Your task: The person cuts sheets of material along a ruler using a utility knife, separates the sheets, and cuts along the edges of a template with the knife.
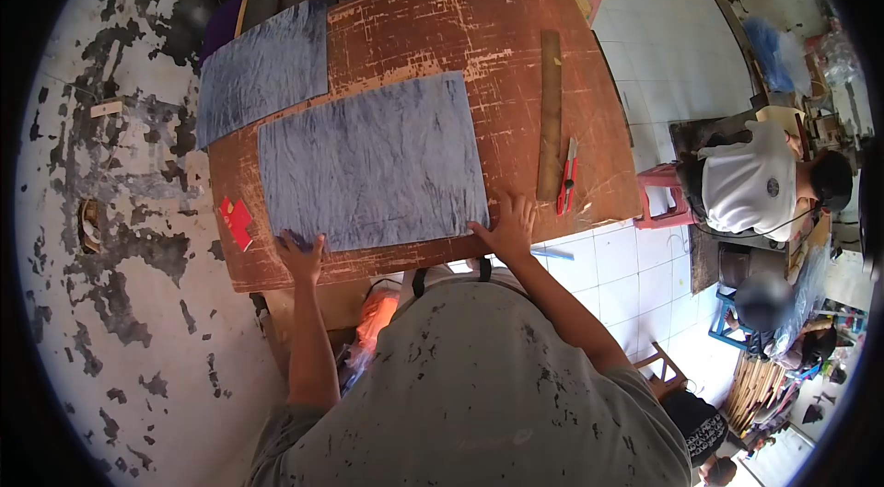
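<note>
A grey streaked sheet (373,160) lies flat on the scratched brown table (506,119). At its near left corner rests my left hand (302,257), thumb and fingers apart, touching the edge. My right hand (509,227) is spread at the near right corner, its thumb on the sheet and its fingers on the tabletop. Right of the sheet lie a long brown flat strip (550,114) and a red utility knife (567,179). A second grey streaked sheet (267,68) lies at the far left of the table.
A small red piece (237,223) lies near the table's left edge. Papers and other items sit beyond the far edge. A peeling wall (120,211) stands to the left. At the right, a person in a white shirt (750,179) sits by a pink stool (663,197).
</note>
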`<state>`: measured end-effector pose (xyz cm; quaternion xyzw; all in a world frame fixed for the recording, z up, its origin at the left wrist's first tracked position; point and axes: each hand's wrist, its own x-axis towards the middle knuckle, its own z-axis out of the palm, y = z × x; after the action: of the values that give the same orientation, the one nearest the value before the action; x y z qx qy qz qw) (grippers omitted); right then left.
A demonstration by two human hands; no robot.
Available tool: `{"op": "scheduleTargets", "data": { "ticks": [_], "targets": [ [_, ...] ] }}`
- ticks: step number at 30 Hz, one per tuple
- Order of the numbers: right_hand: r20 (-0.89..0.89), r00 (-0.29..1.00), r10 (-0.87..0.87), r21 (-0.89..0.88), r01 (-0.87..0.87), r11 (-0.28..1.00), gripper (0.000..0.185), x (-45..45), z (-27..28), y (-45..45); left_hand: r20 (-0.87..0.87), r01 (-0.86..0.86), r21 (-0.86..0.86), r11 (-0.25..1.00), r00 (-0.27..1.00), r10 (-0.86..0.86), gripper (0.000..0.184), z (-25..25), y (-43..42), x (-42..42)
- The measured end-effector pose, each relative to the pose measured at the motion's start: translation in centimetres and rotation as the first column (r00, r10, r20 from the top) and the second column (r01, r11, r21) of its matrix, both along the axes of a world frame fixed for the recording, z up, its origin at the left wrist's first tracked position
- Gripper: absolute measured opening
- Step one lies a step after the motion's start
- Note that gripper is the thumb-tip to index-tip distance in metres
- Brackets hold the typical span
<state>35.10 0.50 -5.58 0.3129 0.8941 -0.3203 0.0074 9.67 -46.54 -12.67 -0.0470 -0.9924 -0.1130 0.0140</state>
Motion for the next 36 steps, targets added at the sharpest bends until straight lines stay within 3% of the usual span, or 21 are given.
{"op": "scheduleTargets", "data": {
  "ticks": [2, 6, 8, 10, 12, 14, 17, 23, 27, 34, 36],
  "targets": [
    [-0.089, 0.992, -0.093, 0.084, 0.101, 0.991, 0.115, 0.1, -1.0, -0.4, -0.019, 0.015, 0.012, 1.000, 1.000, -0.015, 0.129, -0.5, -0.1, 0.0],
    [-0.204, 0.976, -0.073, 0.215, 0.118, 0.970, 0.119, 0.2, -0.8, -0.5, 0.043, -0.026, -0.062, 0.998, 0.999, 0.029, 0.120, 1.8, 4.5, 1.0],
    [-0.213, 0.974, -0.079, 0.191, 0.121, 0.974, 0.119, 0.3, -0.8, -0.5, -0.110, 0.156, -0.037, 0.987, 0.981, -0.159, 0.106, 1.8, 9.6, 1.9],
    [-0.223, 0.971, -0.086, 0.188, 0.129, 0.974, 0.119, 0.5, -1.1, -0.7, -0.177, 0.454, 0.162, 0.876, 0.887, -0.426, 0.097, 3.6, 17.6, 3.5],
    [-0.229, 0.969, -0.095, 0.181, 0.138, 0.974, 0.118, 0.8, -1.5, -1.1, -0.116, 0.640, 0.209, 0.739, 0.767, -0.631, 0.093, 7.3, 25.5, 5.5],
    [-0.260, 0.959, -0.110, 0.144, 0.152, 0.978, 0.114, 1.1, -1.9, -1.2, -0.086, 0.726, 0.232, 0.647, 0.678, -0.730, 0.083, 7.9, 31.3, 6.4],
    [-0.221, 0.975, -0.021, 0.189, 0.064, 0.980, 0.110, 2.0, -1.9, -1.4, -0.110, 0.786, 0.243, 0.568, 0.604, -0.789, 0.084, 7.9, 36.7, 7.2],
    [-0.180, 0.983, 0.029, 0.131, -0.005, 0.991, 0.099, 5.1, -1.1, -1.1, 0.024, 0.810, 0.093, 0.580, 0.580, -0.814, 0.080, 4.2, 37.8, 6.7],
    [-0.091, 0.994, 0.064, 0.102, -0.054, 0.993, 0.094, 6.0, -0.5, -1.1, 0.037, 0.811, 0.091, 0.578, 0.577, -0.816, 0.080, 4.6, 37.9, 6.9],
    [-0.102, 0.978, 0.184, 0.135, -0.170, 0.976, 0.087, 3.6, -0.3, -0.9, 0.046, 0.808, 0.081, 0.584, 0.582, -0.812, 0.080, 4.3, 38.1, 6.7],
    [-0.163, 0.960, 0.228, 0.070, -0.219, 0.973, 0.086, 2.0, -0.1, -0.8, 0.047, 0.809, 0.083, 0.582, 0.581, -0.813, 0.080, 4.5, 38.1, 6.6]
  ]
}}
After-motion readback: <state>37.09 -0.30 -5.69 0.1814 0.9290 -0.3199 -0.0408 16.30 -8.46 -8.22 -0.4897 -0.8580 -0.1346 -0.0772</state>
